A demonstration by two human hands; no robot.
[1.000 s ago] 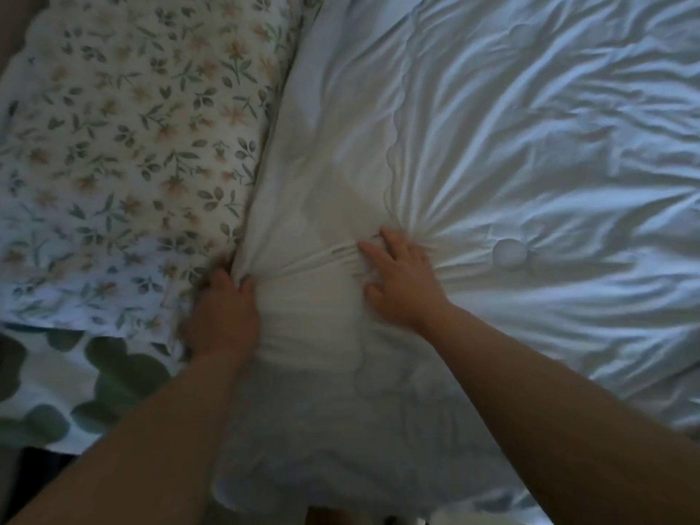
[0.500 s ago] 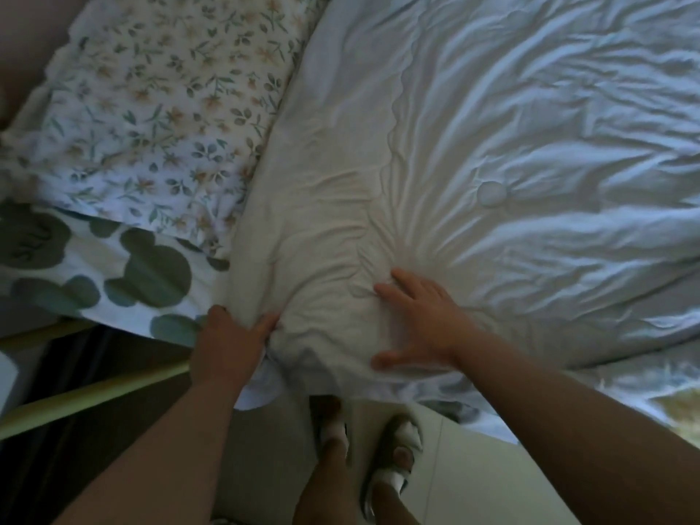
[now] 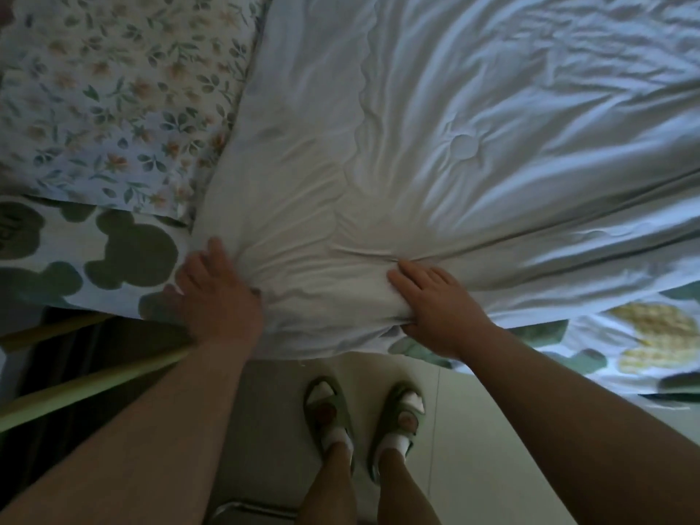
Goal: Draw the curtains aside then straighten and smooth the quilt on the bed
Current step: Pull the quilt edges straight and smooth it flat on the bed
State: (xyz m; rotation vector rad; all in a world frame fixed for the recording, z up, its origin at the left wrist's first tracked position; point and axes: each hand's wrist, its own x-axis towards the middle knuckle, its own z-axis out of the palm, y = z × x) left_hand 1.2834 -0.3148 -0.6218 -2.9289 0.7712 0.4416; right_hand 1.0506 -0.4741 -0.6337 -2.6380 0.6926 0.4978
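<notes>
Having slid back from beside the floral pillow [image 3: 113,100], the left hand [image 3: 217,297] and right hand [image 3: 439,308] now clutch the quilt [image 3: 378,145] hem at the bed's edge, cloth bunched between them and creases fanning beyond, so smoothing likely remains.

Dim light, pale tiled floor [image 3: 477,479], yellowish rail [image 3: 94,384].

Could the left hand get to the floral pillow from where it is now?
Probably yes: the left hand grips a corner of the quilt near the floral pillow, and only printed sheet lies between. It must release first.
</notes>
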